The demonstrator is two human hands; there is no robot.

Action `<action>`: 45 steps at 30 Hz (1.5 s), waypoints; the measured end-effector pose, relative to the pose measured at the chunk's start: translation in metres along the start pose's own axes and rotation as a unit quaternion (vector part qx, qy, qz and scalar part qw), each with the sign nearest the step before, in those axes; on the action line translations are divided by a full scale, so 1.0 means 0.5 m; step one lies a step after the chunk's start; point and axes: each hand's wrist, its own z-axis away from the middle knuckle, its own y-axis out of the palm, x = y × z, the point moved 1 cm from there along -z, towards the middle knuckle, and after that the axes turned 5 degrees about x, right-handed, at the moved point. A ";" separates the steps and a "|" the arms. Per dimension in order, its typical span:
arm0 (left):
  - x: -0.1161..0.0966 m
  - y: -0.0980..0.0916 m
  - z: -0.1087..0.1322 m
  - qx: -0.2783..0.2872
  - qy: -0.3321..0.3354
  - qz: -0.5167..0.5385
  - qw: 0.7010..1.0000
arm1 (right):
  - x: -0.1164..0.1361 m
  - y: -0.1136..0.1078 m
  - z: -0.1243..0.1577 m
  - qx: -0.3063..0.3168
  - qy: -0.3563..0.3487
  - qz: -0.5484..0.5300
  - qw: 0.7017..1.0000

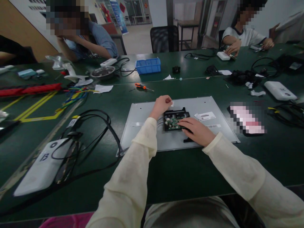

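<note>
A flat silver panel (147, 110), like the back of a display, lies on the table in front of me. On it sits a black bracket (184, 110) holding a green circuit board (173, 123). My left hand (161, 106) hovers at the bracket's far left corner, fingers pinched on a small white piece (172, 104), perhaps paper or tape. Stretched fingers of my right hand (197, 129) rest at the right edge of the circuit board. Beside that hand are a white label (205, 116) on the panel and a black part partly under the palm.
An orange-handled screwdriver (143, 87) and a blue bin (148, 66) lie beyond the panel. A phone (247, 118) is to the right. Black cables and a white power bank (44, 167) occupy the left. Two people sit across the table.
</note>
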 end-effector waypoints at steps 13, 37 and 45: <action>0.027 -0.014 0.004 0.072 -0.092 0.073 0.990 | 0.001 -0.004 0.001 -0.004 -0.008 -0.002 1.000; -0.009 -0.013 0.011 0.101 -0.001 -0.100 0.990 | -0.002 -0.003 0.000 0.006 -0.001 -0.010 1.000; -0.009 -0.036 0.016 0.162 0.048 -0.124 0.978 | 0.006 -0.004 0.001 0.002 -0.004 0.003 1.000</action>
